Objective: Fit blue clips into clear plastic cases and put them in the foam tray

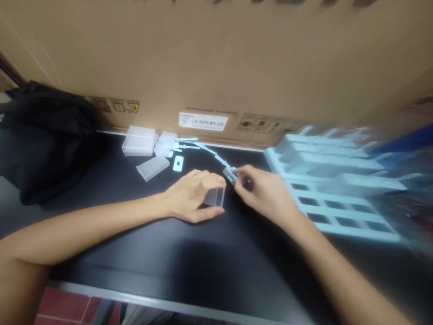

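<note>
My left hand [196, 196] is wrapped round a clear plastic box [216, 197], its open-looking end facing right. Just right of it, my right hand [259, 187] pinches a small pale blue piece [230, 174] between thumb and fingers. A line of thin pale blue pieces [207, 149] runs from that piece back to the left. Beyond my left hand lie a flat blue plate with a hole [178, 163], a translucent box [153, 168] and a larger translucent box [139, 141]. Another translucent box [165, 143] stands beside the thin pieces.
A pale blue rack [345, 214] with rectangular slots stands at the right, its upper parts blurred. A black bag [50, 140] sits at the left. Behind the black table [152, 262] rises a large cardboard box [203, 58] with a white label.
</note>
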`<state>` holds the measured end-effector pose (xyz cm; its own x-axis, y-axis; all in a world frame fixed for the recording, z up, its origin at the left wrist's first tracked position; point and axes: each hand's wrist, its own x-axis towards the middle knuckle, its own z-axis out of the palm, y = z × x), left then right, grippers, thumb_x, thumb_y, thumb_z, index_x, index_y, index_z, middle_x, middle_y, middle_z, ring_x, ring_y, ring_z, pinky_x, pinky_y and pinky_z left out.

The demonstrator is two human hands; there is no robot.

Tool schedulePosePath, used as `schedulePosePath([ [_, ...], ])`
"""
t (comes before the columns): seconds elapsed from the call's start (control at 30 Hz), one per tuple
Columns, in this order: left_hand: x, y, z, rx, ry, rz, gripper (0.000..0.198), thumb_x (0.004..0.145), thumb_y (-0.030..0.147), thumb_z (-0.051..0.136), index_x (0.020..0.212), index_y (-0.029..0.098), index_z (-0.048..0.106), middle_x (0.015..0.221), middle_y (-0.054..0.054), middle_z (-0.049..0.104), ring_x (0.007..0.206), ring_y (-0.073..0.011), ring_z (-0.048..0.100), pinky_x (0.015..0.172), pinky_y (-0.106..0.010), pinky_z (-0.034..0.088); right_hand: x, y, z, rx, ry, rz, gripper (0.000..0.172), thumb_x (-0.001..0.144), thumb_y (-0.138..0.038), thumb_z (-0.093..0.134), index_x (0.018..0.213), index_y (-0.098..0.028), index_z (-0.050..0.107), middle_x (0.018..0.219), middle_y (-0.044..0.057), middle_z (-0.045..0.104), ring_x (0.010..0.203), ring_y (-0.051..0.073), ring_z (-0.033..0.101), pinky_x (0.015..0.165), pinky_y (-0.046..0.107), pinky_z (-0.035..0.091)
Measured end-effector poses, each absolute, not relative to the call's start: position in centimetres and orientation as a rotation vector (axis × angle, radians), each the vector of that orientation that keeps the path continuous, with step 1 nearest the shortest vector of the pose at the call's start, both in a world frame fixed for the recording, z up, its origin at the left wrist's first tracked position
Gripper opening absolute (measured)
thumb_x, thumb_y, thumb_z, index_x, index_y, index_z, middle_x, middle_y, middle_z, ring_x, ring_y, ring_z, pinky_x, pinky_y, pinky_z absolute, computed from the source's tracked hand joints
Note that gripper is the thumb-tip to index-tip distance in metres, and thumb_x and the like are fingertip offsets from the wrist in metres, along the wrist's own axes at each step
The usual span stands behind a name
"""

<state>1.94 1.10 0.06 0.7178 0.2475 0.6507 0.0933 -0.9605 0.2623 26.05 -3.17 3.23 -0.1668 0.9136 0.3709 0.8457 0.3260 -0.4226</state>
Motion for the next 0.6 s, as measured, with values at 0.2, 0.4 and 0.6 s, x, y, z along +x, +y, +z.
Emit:
schedulePosePath([
  [0.2,1.9,1.6,-0.1,2.613,0.315,1.298,0.050,0.101,0.043,0.050,0.142,0.028,0.025,0.128,-0.013,0.059,0.108,-0.0268,0.061,0.089,-0.049,0.050,24.3,-4.4,5.2,-1.116,-1.375,0.957,0.039,0.083,-0.043,0.081,0.110,-0.026,0.058,0.078,-0.002,0.070,0.063,0.015,0.065,0.058,0.029,0.054],
  [0.4,1.9,1.7,0.3,2.672,0.434,1.319,0.084,0.097,0.072,0.047,0.157,0.019,0.020,0.114,-0.012,0.058,0.097,-0.0280,0.058,0.087,-0.052,0.051,22.1,-5.1,3.8,-0.935,-1.269,1.441,0.040,0.082,-0.045,0.085,0.092,-0.023,0.053,0.069,-0.004,0.067,0.059,0.013,0.066,0.058,0.027,0.056],
  [0.6,1.8,1.9,0.0,2.620,0.419,1.297,0.098,0.092,0.080,0.051,0.161,0.019,0.017,0.110,-0.010,0.060,0.094,-0.0257,0.061,0.079,-0.043,0.056,21.3,-5.3,2.9,-0.840,-1.160,1.385,0.042,0.081,-0.040,0.086,0.083,-0.023,0.048,0.072,-0.005,0.062,0.059,0.010,0.064,0.056,0.024,0.053],
])
